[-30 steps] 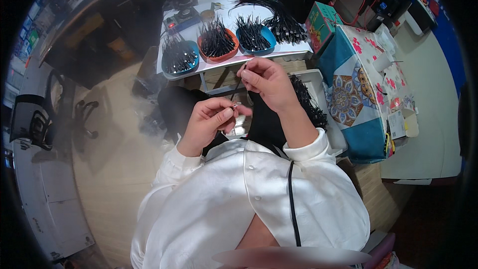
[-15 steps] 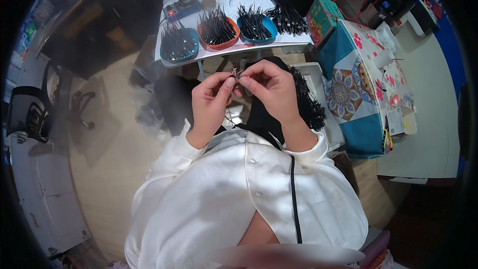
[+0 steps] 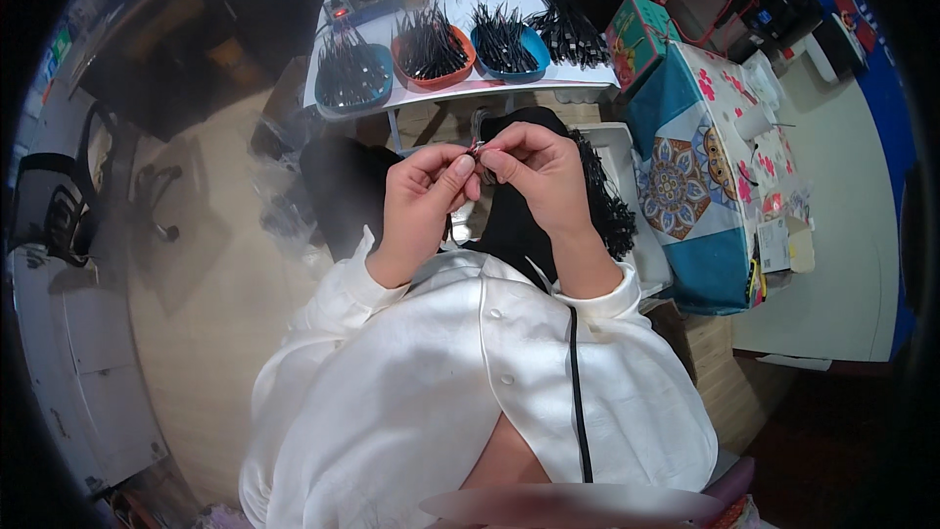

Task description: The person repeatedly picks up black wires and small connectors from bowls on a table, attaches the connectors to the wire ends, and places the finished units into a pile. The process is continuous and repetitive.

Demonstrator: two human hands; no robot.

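Observation:
My left hand (image 3: 427, 198) and my right hand (image 3: 544, 176) meet in front of my lap, fingertips almost touching. Pinched in the left fingers is a thin black cable (image 3: 449, 231), its lower part hanging beneath the hand. Fine reddish and pale wires (image 3: 477, 147) stick up at its end, between both sets of fingertips. The right thumb and forefinger are closed on these wires. Exactly which strand each finger grips is too small to make out.
On the white table ahead, a teal bin (image 3: 386, 88), an orange bin (image 3: 437, 83) and a blue bin (image 3: 538, 46) hold black cables. More cables (image 3: 568, 34) lie to their right. A white tub (image 3: 649, 260) with black cables stands beside my right leg, near a cloth-covered table (image 3: 700, 269).
Both hands have shifted slightly right, and their fingertips have come closer together around the wire ends. The view has moved a little; the bins stand as before.

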